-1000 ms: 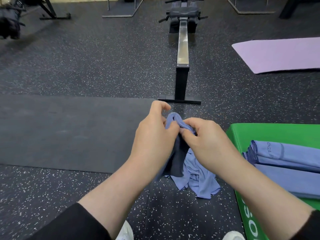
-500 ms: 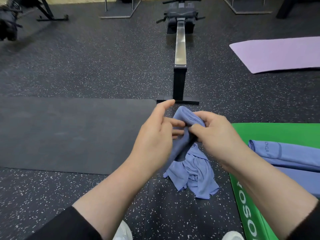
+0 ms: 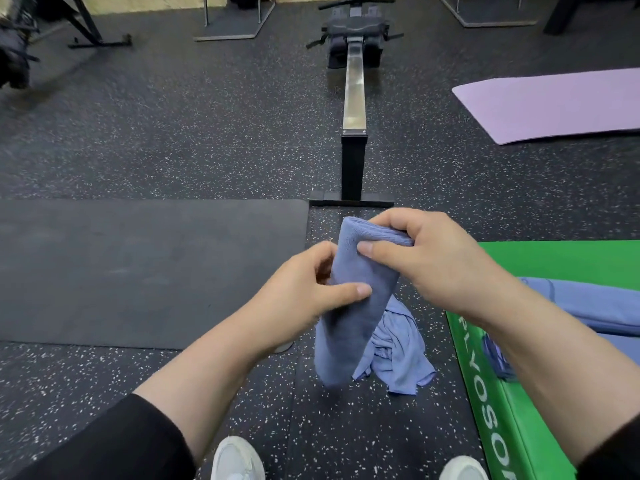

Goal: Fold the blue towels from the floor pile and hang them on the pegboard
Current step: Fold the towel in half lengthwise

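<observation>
While held up above the speckled rubber floor (image 3: 173, 140), folded blue towel (image 3: 349, 306) hangs as a narrow strip, top end bent over, lower end dangling free. Gripped by both hands. Right hand (image 3: 440, 261): fingers curled over the top fold, thumb pressed on the near face, pinching the cloth. Left hand (image 3: 298, 299): thumb across the front of the strip at mid-height, fingers curled behind it, also pinching. Black sleeves on both forearms.

Directly beneath and behind the strip: crumpled blue towel pile (image 3: 398, 348) on the floor, just left of the green plyo box (image 3: 540, 265). On the box top: more blue towels (image 3: 595, 303) lying flat, partly hidden by the right forearm; how many, cannot tell. White lettering down the box's near side, cut off by the frame edge.

Left of centre: dark exercise mat (image 3: 138, 268) flat on the floor. Straight ahead: rowing machine (image 3: 354, 98), rail pointing toward the camera, rear foot just beyond the hands. Far right: purple yoga mat (image 3: 554, 105). Bottom edge: two white shoe toes (image 3: 239, 459).
</observation>
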Demonstrator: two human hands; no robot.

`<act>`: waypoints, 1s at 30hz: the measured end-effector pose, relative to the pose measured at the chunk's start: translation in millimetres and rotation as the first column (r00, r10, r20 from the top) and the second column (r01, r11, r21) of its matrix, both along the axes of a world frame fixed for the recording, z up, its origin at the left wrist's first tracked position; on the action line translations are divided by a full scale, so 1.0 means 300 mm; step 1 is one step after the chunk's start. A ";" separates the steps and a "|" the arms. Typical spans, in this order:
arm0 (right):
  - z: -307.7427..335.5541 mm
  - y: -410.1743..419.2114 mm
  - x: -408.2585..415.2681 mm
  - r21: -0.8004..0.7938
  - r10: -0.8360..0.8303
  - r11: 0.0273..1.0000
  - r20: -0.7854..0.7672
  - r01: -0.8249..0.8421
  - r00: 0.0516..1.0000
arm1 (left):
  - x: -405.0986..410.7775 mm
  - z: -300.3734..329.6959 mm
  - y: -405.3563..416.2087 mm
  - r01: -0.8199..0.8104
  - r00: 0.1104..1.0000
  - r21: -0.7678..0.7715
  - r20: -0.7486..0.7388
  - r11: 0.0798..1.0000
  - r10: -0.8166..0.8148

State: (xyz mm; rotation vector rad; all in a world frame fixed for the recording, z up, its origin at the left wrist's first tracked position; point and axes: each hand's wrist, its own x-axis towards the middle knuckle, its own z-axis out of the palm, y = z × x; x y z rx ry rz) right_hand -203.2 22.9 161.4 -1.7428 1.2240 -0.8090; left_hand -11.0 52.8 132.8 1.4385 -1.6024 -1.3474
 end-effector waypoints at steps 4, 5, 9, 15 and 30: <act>0.007 0.001 -0.024 -0.012 -0.064 0.998 0.088 0.065 0.994 | -0.002 -0.004 0.014 0.087 0.996 0.091 -0.004 0.992 -0.087; 0.007 0.000 -0.034 -0.006 -0.090 0.996 0.116 0.092 0.989 | 0.001 -0.010 0.017 0.096 0.995 0.100 0.013 0.990 -0.098; 0.018 -0.006 -0.078 0.026 -0.178 0.984 0.232 0.176 0.956 | 0.012 -0.017 0.036 0.105 0.988 0.129 0.100 0.986 -0.118; 0.008 -0.007 -0.149 -0.026 -0.280 0.959 0.051 0.282 0.959 | 0.030 -0.003 0.076 0.026 0.990 0.111 0.137 0.993 -0.041; 0.034 0.025 -0.185 -0.058 -0.405 0.906 0.166 0.419 0.899 | 0.183 -0.016 0.179 -0.017 0.885 0.186 0.460 0.982 -0.071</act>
